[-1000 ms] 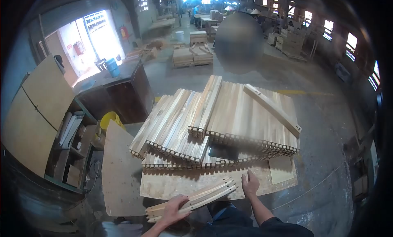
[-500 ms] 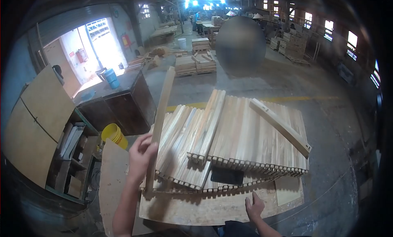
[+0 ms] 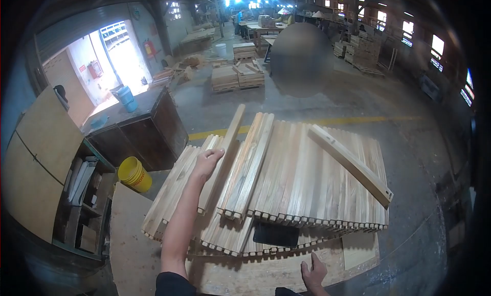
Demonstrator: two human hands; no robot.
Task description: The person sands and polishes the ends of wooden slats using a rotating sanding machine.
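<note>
My left hand [image 3: 207,163] is closed on a long wooden strip [image 3: 225,158], which lies slanted above the left part of the stacked strips. Near the table's front edge, my right hand [image 3: 314,273] is held with thumb and fingers apart and nothing in it. Rows of pale wooden strips [image 3: 307,183] lie side by side in layers. Two or more strips [image 3: 250,168] rest on top at the middle. A thicker wooden piece with slots [image 3: 350,165] lies diagonally on the right. A dark flat object [image 3: 276,235] sits at the front of the stack.
The work table's bare wood [image 3: 133,229] shows at the left. Beyond it stand a yellow bucket [image 3: 135,174], a dark cabinet [image 3: 148,129] with a blue container [image 3: 125,98], and open shelves [image 3: 87,204]. Wood pallets [image 3: 238,77] and distant people are farther back.
My left hand and its strip have moved right and forward, from the stack's left edge to over the strips. The view has shifted slightly. My right hand stays near the front edge.
</note>
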